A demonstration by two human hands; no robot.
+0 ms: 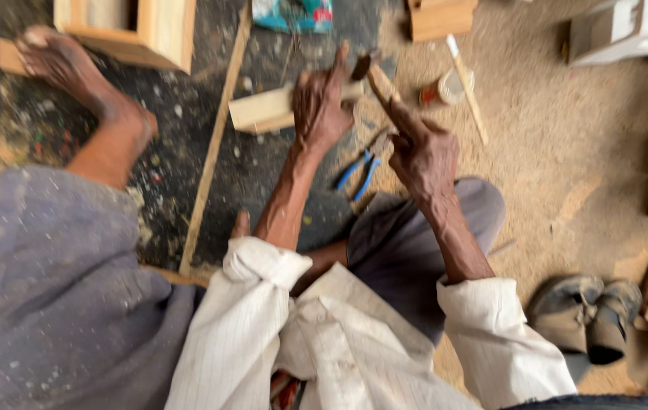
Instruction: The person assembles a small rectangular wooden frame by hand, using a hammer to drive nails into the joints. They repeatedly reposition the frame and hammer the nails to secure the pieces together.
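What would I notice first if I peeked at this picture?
Two hands in the middle: the left hand rests on a pale wood block, and the right hand grips a wooden tool handle. Blue-handled pliers lie just below them on the dusty floor, and a bare foot stretches out at top left.

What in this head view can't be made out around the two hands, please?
- Head view, motion blur: whether the left hand grips or only steadies the wood block.
- The dark tool tip above the right hand's wooden handle: blurred.
- Blue-handled pliers: jaws hidden by the right hand.
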